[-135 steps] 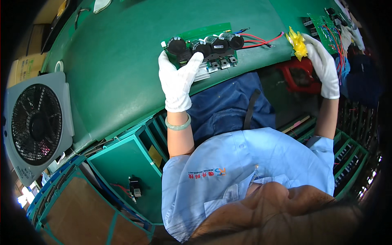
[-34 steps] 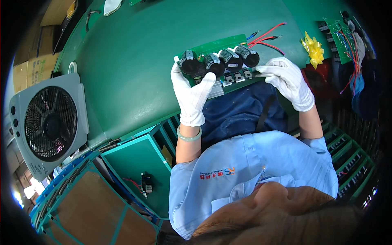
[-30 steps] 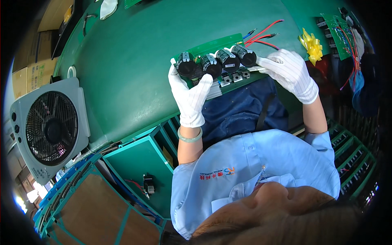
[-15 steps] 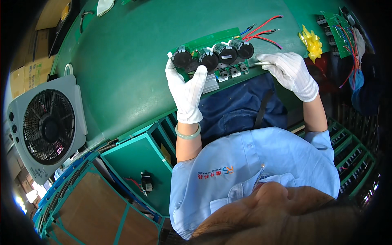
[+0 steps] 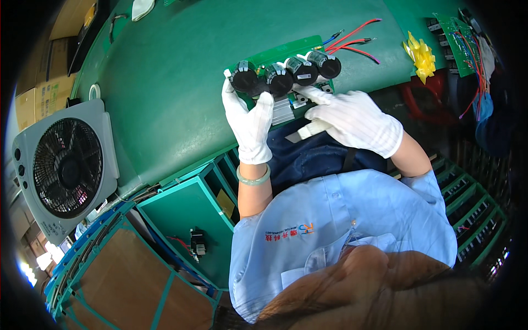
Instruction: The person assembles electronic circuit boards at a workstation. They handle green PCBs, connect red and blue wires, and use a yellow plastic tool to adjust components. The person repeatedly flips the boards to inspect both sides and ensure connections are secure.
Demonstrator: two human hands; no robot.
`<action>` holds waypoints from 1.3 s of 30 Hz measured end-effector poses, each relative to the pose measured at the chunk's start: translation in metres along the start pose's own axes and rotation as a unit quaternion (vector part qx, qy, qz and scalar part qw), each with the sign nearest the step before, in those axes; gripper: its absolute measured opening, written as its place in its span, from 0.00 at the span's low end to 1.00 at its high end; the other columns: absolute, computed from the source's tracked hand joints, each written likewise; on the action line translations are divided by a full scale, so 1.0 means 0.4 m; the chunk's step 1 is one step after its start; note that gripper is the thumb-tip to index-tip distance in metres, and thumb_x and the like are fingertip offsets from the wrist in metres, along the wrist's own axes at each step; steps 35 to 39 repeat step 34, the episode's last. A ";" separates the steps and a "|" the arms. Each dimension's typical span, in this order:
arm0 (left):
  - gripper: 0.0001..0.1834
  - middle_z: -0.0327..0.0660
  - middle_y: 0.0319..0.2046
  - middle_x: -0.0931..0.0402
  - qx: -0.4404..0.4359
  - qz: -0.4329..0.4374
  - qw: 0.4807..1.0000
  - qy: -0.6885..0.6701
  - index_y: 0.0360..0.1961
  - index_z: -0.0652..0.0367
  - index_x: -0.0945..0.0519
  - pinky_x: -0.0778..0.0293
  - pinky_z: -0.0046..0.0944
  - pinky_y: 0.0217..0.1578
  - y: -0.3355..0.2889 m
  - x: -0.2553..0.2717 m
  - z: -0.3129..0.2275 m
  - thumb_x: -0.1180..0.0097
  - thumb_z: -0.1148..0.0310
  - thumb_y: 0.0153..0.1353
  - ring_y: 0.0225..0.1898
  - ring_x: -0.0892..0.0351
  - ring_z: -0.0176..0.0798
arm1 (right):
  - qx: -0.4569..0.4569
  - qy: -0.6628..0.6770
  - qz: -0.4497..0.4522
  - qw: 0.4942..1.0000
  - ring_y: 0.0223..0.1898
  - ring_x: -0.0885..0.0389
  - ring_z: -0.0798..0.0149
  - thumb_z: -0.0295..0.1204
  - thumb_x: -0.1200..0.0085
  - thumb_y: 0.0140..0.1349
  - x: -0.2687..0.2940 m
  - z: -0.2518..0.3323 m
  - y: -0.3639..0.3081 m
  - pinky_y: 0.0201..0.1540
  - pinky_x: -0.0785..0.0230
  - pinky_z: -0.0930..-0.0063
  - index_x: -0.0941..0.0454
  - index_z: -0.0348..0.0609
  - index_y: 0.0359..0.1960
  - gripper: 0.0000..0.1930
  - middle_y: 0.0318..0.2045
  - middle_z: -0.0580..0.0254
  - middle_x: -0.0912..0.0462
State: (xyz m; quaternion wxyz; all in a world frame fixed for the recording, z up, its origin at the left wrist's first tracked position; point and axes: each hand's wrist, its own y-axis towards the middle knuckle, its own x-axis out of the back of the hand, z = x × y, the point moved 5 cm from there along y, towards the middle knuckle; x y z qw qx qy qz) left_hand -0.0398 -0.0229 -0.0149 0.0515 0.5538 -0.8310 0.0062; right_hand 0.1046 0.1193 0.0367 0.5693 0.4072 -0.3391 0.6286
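A green circuit board [image 5: 286, 50] rests near the table's front edge, carrying several large black capacitors [image 5: 279, 81]. Along its near side are a silver finned heat sink [image 5: 282, 111] and small black parts. My left hand [image 5: 248, 124], in a white glove, is closed round the board's left end, thumb by the capacitors. My gloved right hand [image 5: 355, 121] reaches one outstretched finger to the near-side parts below the capacitors. Its other fingers curl round a flat blade with a white handle [image 5: 313, 128], the grey tip pointing left. Red and blue wires [image 5: 352, 41] run from the board's far right.
A grey fan [image 5: 66, 168] stands at the left of the green table [image 5: 165, 93]. On the right lie yellow ribbon-like strips [image 5: 420, 58] and another wired circuit board [image 5: 459, 47]. Below the table's edge is a green cabinet [image 5: 187, 220] with a small black part on it.
My right hand has moved left and nearer to me, from the board's right end to its near-side parts. The blade now points away from the board. My left hand keeps its hold.
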 end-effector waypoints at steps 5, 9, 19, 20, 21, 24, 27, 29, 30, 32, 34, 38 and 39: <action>0.34 0.47 0.55 0.29 0.092 -0.002 0.996 -0.007 0.63 0.71 0.36 0.38 0.39 0.62 0.017 0.004 0.037 0.37 0.70 0.59 0.57 0.31 0.39 | 0.142 0.170 -0.067 0.973 0.32 0.19 0.62 0.29 0.40 0.50 0.038 -0.005 -0.014 0.29 0.32 0.69 0.21 0.53 0.39 0.12 0.51 0.65 0.18; 0.27 0.40 0.46 0.24 0.104 -0.014 0.994 0.015 0.58 0.69 0.29 0.33 0.31 0.49 0.024 -0.015 -0.018 0.49 0.54 0.72 0.44 0.29 0.29 | 0.114 0.124 -0.058 0.984 0.32 0.18 0.62 0.31 0.41 0.53 0.032 -0.033 -0.044 0.30 0.29 0.69 0.20 0.53 0.40 0.12 0.38 0.71 0.16; 0.22 0.35 0.40 0.24 0.087 0.078 0.992 -0.049 0.60 0.68 0.28 0.40 0.22 0.34 0.035 0.060 0.013 0.46 0.67 0.69 0.35 0.33 0.23 | 0.027 0.009 -0.167 0.985 0.40 0.17 0.58 0.25 0.42 0.49 0.086 -0.103 -0.067 0.41 0.24 0.68 0.19 0.48 0.50 0.22 0.42 0.61 0.15; 0.23 0.34 0.38 0.24 0.072 0.081 0.993 -0.046 0.61 0.68 0.28 0.41 0.21 0.32 0.036 0.065 0.022 0.44 0.68 0.68 0.33 0.34 0.21 | 0.027 0.082 -0.198 0.976 0.44 0.18 0.54 0.28 0.41 0.51 0.096 -0.126 -0.051 0.46 0.25 0.66 0.21 0.47 0.53 0.23 0.46 0.58 0.17; 0.24 0.34 0.39 0.24 0.146 0.064 0.972 -0.174 0.61 0.69 0.29 0.40 0.21 0.33 0.038 0.048 0.036 0.43 0.70 0.67 0.34 0.33 0.21 | 0.028 0.155 -0.227 0.961 0.48 0.18 0.50 0.30 0.39 0.54 0.102 -0.144 -0.034 0.50 0.25 0.65 0.22 0.45 0.56 0.25 0.50 0.54 0.18; 0.25 0.46 0.53 0.24 0.130 0.098 0.964 -0.212 0.62 0.76 0.33 0.31 0.34 0.56 0.044 0.034 0.032 0.47 0.69 0.69 0.52 0.24 0.35 | -0.013 0.090 -0.280 0.956 0.65 0.32 0.51 0.38 0.28 0.45 0.134 -0.115 0.042 0.66 0.40 0.62 0.32 0.44 0.67 0.44 0.63 0.50 0.28; 0.28 0.47 0.52 0.24 0.118 0.107 0.963 -0.217 0.63 0.76 0.36 0.28 0.33 0.54 0.037 0.021 0.025 0.46 0.69 0.68 0.51 0.23 0.35 | -0.192 0.588 -0.105 0.779 0.60 0.25 0.54 0.14 0.33 0.48 0.126 -0.075 0.107 0.55 0.22 0.62 0.47 0.40 0.72 0.49 0.70 0.53 0.46; 0.29 0.42 0.54 0.26 0.149 0.116 0.953 -0.238 0.63 0.70 0.35 0.35 0.33 0.59 0.036 0.020 0.030 0.41 0.68 0.66 0.55 0.28 0.33 | -0.184 0.622 -0.099 0.755 0.59 0.24 0.52 0.14 0.39 0.53 0.112 -0.075 0.122 0.54 0.22 0.63 0.49 0.39 0.72 0.44 0.67 0.51 0.43; 0.30 0.42 0.54 0.26 0.140 0.117 0.955 -0.233 0.64 0.70 0.35 0.35 0.33 0.59 0.036 0.020 0.029 0.41 0.68 0.66 0.55 0.28 0.34 | -0.180 0.639 -0.093 0.742 0.59 0.24 0.51 0.14 0.42 0.56 0.099 -0.079 0.127 0.53 0.22 0.63 0.50 0.38 0.72 0.42 0.66 0.50 0.41; 0.31 0.42 0.55 0.26 0.127 0.125 0.955 -0.235 0.64 0.70 0.37 0.35 0.34 0.60 0.037 0.016 0.028 0.40 0.68 0.65 0.56 0.28 0.34 | -0.140 0.261 -0.182 0.938 0.60 0.25 0.51 0.38 0.35 0.51 0.074 -0.128 0.117 0.56 0.27 0.67 0.40 0.48 0.70 0.43 0.63 0.51 0.32; 0.32 0.42 0.55 0.27 0.117 0.129 0.954 -0.245 0.65 0.70 0.38 0.35 0.34 0.60 0.036 0.021 0.034 0.40 0.68 0.65 0.56 0.28 0.34 | -0.205 0.366 -0.130 0.898 0.56 0.22 0.59 0.22 0.34 0.52 0.102 -0.088 0.130 0.58 0.28 0.70 0.36 0.40 0.68 0.39 0.60 0.50 0.32; 0.32 0.42 0.55 0.27 0.117 0.129 0.954 -0.245 0.65 0.70 0.38 0.35 0.34 0.60 0.036 0.021 0.034 0.40 0.68 0.65 0.56 0.28 0.34 | -0.205 0.366 -0.130 0.898 0.56 0.22 0.59 0.22 0.34 0.52 0.102 -0.088 0.130 0.58 0.28 0.70 0.36 0.40 0.68 0.39 0.60 0.50 0.32; 0.32 0.42 0.55 0.27 0.117 0.129 0.954 -0.245 0.65 0.70 0.38 0.35 0.34 0.60 0.036 0.021 0.034 0.40 0.68 0.65 0.56 0.28 0.34 | -0.205 0.366 -0.130 0.898 0.56 0.22 0.59 0.22 0.34 0.52 0.102 -0.088 0.130 0.58 0.28 0.70 0.36 0.40 0.68 0.39 0.60 0.50 0.32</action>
